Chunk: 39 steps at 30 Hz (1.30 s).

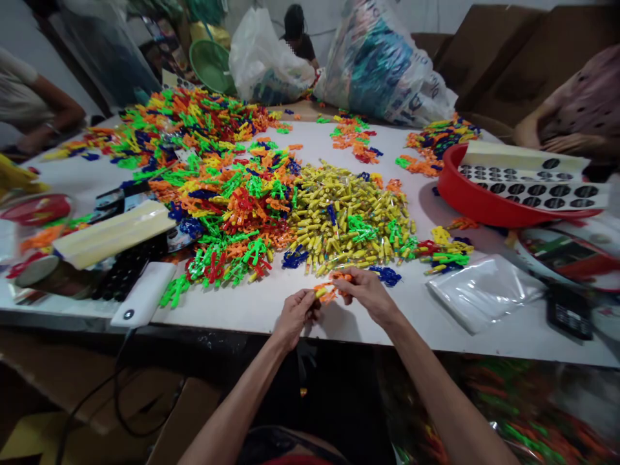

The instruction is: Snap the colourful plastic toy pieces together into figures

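Note:
Near the front edge of the white table (232,310), my left hand (294,315) pinches a small yellow tube-shaped piece (320,292). My right hand (368,292) has its fingers closed on an orange plastic figure-like piece (330,297), which meets the yellow one between the hands. Just beyond lies a pile of yellow tube-shaped pieces (334,200), with a few green and blue pieces on it. Blue plastic pieces (386,276) lie by my right hand. Left of the yellow pile spreads a big heap of mixed-colour plastic figures (227,187).
To the right are a red basin (448,187) bearing sticker sheets (533,190), clear plastic bags (477,294) and a black calculator-like object (569,313). A white corded device (145,294) lies left. Full bags (382,71) stand behind. Other people sit left, right and at the back.

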Each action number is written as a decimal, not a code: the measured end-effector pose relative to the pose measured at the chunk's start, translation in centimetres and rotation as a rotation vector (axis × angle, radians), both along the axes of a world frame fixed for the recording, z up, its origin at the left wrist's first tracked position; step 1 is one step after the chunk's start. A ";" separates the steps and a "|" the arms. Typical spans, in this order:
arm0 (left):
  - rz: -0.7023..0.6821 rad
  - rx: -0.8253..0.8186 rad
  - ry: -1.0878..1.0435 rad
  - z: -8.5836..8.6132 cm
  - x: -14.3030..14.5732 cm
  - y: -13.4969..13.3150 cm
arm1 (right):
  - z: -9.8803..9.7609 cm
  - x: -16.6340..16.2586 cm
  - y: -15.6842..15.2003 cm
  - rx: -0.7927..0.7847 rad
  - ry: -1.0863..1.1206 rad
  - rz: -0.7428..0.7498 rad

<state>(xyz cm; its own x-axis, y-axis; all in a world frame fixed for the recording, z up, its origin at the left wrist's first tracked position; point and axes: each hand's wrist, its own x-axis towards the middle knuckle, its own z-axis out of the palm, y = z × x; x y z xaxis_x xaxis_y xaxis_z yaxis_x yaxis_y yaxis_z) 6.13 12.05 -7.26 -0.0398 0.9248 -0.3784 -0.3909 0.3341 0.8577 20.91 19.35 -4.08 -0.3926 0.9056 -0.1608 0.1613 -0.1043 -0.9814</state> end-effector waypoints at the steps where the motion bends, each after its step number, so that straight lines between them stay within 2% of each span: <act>1: -0.051 0.026 0.052 0.0 0.0 0.4 | -0.2 1.7 0.5 -0.029 0.023 -0.024; 3: -0.076 0.128 0.278 0.2 -0.7 1.5 | -0.1 6.0 1.9 0.007 -0.016 -0.158; 6: 0.078 0.274 0.831 0.4 -2.9 3.8 | 1.2 12.8 4.6 0.236 -0.326 -0.535; 8: 0.162 0.274 1.177 0.4 -4.3 5.6 | 2.2 15.0 6.0 0.396 -0.588 -0.722; 9: 0.158 0.252 1.303 0.3 -4.8 6.4 | 2.5 14.9 6.4 0.467 -0.705 -0.754; 11: 0.093 0.210 1.455 0.0 -5.5 7.6 | 2.4 12.2 6.6 0.563 -0.861 -0.655; 13: 0.036 0.183 1.501 -0.4 -5.8 8.1 | 1.5 7.1 5.9 0.583 -0.906 -0.346; 15: 0.028 0.186 1.478 -0.8 -6.0 7.8 | 0.4 1.6 5.0 0.597 -0.929 0.065; 16: 0.039 0.195 1.441 -0.9 -6.1 7.5 | -0.1 -0.6 4.6 0.615 -0.984 0.182; 18: 0.074 0.212 1.315 -0.9 -6.3 6.6 | -0.7 -3.6 4.1 0.650 -1.065 0.327; 21: 0.153 0.173 0.915 -0.6 -6.1 5.1 | -1.1 -4.6 4.4 0.667 -1.107 0.380; 25: 0.167 0.050 0.354 0.1 -5.1 3.7 | -1.8 -3.9 5.3 0.646 -1.086 0.353; 28: 0.158 -0.022 0.173 0.6 -4.5 2.9 | -2.2 -3.6 5.4 0.652 -0.994 0.224; 31: 0.153 -0.071 0.108 1.1 -4.4 2.3 | -1.9 -3.3 4.9 0.585 -0.686 0.040; 33: 0.139 -0.053 0.076 1.2 -4.5 2.0 | -1.3 -3.2 4.5 0.398 -0.367 -0.073; 35: 0.117 -0.016 0.032 1.3 -4.4 1.9 | -0.6 -3.1 4.0 0.138 -0.050 -0.145; 37: 0.083 0.005 -0.002 1.3 -4.2 1.8 | -0.1 -3.0 3.3 -0.078 0.191 -0.166; 39: 0.044 0.013 -0.023 1.4 -3.9 1.8 | -0.1 -2.8 2.7 -0.213 0.326 -0.131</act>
